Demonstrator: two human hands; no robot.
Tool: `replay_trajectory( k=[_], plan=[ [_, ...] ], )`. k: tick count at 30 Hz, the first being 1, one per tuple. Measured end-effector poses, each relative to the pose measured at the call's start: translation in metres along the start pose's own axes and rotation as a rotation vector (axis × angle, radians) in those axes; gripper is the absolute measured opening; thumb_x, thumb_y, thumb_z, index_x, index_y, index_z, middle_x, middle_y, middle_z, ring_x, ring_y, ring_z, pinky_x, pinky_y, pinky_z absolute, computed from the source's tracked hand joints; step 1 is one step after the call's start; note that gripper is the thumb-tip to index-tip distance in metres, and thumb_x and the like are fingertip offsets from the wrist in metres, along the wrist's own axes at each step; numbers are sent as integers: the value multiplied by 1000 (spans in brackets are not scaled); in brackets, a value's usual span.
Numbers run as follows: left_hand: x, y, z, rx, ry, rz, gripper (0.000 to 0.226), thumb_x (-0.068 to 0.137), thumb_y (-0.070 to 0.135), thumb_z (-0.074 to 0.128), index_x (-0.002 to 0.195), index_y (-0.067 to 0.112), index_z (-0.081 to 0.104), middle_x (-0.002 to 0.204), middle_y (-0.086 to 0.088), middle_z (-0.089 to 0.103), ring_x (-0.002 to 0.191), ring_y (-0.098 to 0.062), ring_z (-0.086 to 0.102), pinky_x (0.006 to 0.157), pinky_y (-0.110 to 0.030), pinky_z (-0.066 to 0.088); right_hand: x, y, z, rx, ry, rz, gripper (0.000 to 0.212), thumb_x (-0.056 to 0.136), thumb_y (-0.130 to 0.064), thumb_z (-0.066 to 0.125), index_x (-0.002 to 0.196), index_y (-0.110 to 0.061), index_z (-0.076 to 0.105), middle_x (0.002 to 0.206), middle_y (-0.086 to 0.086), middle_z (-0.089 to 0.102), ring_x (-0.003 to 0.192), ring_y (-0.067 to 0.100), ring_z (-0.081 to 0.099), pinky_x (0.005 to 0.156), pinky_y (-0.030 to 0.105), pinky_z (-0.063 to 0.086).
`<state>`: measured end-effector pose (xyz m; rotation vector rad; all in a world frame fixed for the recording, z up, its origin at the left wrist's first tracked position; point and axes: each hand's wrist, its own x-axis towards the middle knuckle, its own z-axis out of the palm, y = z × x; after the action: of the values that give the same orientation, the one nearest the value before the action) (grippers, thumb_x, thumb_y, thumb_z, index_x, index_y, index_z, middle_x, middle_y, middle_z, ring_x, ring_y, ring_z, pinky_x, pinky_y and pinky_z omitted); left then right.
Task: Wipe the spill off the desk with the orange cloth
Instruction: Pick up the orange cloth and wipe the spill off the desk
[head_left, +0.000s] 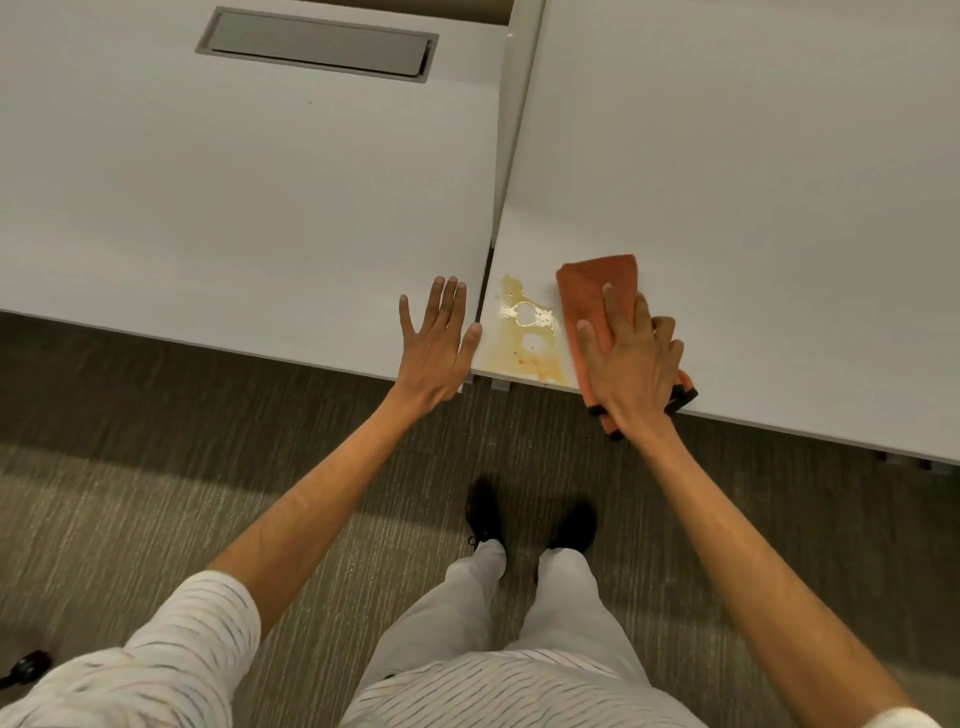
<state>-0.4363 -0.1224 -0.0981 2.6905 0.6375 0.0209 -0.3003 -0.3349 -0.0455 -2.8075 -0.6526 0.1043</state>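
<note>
A yellowish-orange spill (524, 338) lies on the right white desk (753, 182), near its front-left corner. Just right of the spill rests a folded orange cloth (597, 283) with dark edging, partly hanging over the desk's front edge. My right hand (631, 364) presses flat on top of the cloth, fingers spread and pointing away from me. My left hand (436, 345) lies open and flat on the front-right corner of the left desk (234, 182), just left of the gap between the two desks, holding nothing.
A narrow gap (501, 182) separates the two desks. A grey cable hatch (317, 41) is set into the left desk at the back. Below is striped carpet (156, 441), with my legs and black shoes (530, 519). A small dark object (26, 667) lies at the lower left.
</note>
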Motion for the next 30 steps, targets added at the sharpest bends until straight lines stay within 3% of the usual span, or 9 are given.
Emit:
replay_trajectory(
  k=[4, 9, 12, 17, 21, 25, 30],
  plan=[
    [-3, 1, 4, 40, 25, -12, 68, 102, 50, 2, 158, 12, -5, 167, -4, -10, 153, -19, -12, 119, -59, -11, 6, -17, 5, 7, 20, 78, 62, 100, -59, 28, 154, -29, 30, 156, 12, 35, 122, 34, 42, 91, 44, 36],
    [-3, 1, 0, 100, 46, -10, 72, 101, 52, 4, 157, 8, -2, 167, -8, -6, 154, -22, -6, 121, -57, -8, -37, -18, 6, 9, -36, -45, 58, 101, -59, 31, 153, -32, 32, 156, 9, 36, 125, 30, 41, 92, 44, 37],
    [-4, 4, -5, 124, 41, -18, 76, 99, 56, -2, 157, 7, -1, 167, -9, -5, 154, -22, -5, 122, -58, -4, -24, -4, 2, 49, -22, 5, 59, 100, -58, 34, 152, -30, 33, 156, 9, 35, 131, 31, 39, 100, 47, 35],
    [-2, 0, -5, 124, 19, -27, 79, 96, 61, -4, 157, 11, -6, 166, -7, -10, 154, -23, -9, 122, -57, -5, 7, -26, 11, 118, -29, 61, 64, 102, -53, 29, 157, -22, 23, 164, 14, 19, 150, 34, 20, 120, 52, 20],
    [-2, -2, -1, 78, -11, -34, 75, 97, 60, 0, 157, 15, -10, 166, -4, -14, 153, -20, -15, 122, -57, -5, -7, -52, 17, 175, -75, 30, 63, 104, -52, 25, 159, -22, 16, 166, 14, 12, 152, 32, 16, 123, 48, 13],
    [4, -7, -3, 63, -72, 12, 81, 94, 65, -3, 158, 16, -8, 166, -4, -13, 153, -19, -14, 122, -54, -9, -26, -33, 16, 147, -64, 22, 63, 104, -55, 24, 159, -25, 15, 166, 11, 14, 153, 29, 14, 123, 46, 10],
    [11, -20, -6, 71, -97, 61, 83, 94, 68, 1, 158, 16, -4, 166, -4, -10, 153, -19, -13, 122, -54, -11, 12, -34, 17, 164, -2, 203, 66, 103, -54, 25, 159, -21, 15, 165, 17, 14, 152, 35, 13, 124, 51, 11]
  ],
)
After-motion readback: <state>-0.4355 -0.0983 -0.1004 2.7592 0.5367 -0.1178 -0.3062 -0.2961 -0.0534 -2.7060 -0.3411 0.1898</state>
